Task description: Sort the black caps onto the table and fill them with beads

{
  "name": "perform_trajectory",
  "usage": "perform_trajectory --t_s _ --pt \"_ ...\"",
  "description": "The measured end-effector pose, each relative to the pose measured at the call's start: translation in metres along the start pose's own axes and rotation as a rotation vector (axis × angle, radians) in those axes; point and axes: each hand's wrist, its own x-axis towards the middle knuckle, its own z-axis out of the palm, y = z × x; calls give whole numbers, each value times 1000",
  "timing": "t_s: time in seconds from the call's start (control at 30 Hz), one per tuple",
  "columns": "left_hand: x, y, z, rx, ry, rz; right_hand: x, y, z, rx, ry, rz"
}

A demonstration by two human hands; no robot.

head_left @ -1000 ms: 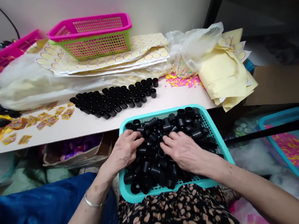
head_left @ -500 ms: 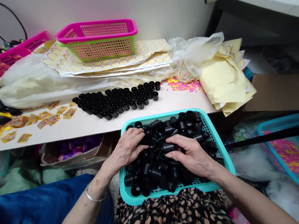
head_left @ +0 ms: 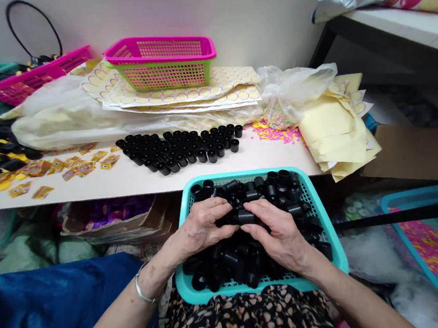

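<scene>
A turquoise basket (head_left: 344,258) rests on my lap, heaped with short, hollow black plastic cylinders (head_left: 234,262). Over the heap, the thumb and fingers of my right hand (head_left: 280,233) pinch one black cylinder (head_left: 245,217), lying sideways. Close beside it, my left hand (head_left: 207,223) is curled, its thumb and fingertips around a dark piece that looks like another cylinder, mostly hidden. The fingertips of both hands nearly meet. On the white table ahead, several rows of similar black cylinders (head_left: 181,149) stand close together.
A pink and green basket (head_left: 161,74) sits on sticker sheets (head_left: 230,89) at the back. Small printed yellow pieces (head_left: 81,168) lie at left. Pink and yellow bits (head_left: 277,133) spill beside a clear bag (head_left: 293,88). Right of me is a blue basket (head_left: 410,244).
My left hand has moved right and closed in beside my right hand, over the heap. My right hand keeps its cylinder. The view has shifted slightly.
</scene>
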Motion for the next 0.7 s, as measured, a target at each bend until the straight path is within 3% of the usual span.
perform_trajectory --t_s 0.1,0.23,0.4,0.47,0.57,0.7 --pt "1 2 2 -3 -71 -12 -2 3 1 -77 -8 -36" --pt "3 2 8 -71 -84 24 -7 5 9 -270 -65 -110" --pt "6 4 13 -114 -121 -27 -7 -3 17 -405 -324 -4" --pt "6 2 9 -118 -91 -23 -3 -6 11 -410 -367 -11" --pt "0 -14 -8 -70 119 -123 2 1 -9 -496 -208 -7" --pt "-24 -72 -38 54 621 -653 -4 25 -46 -621 88 122"
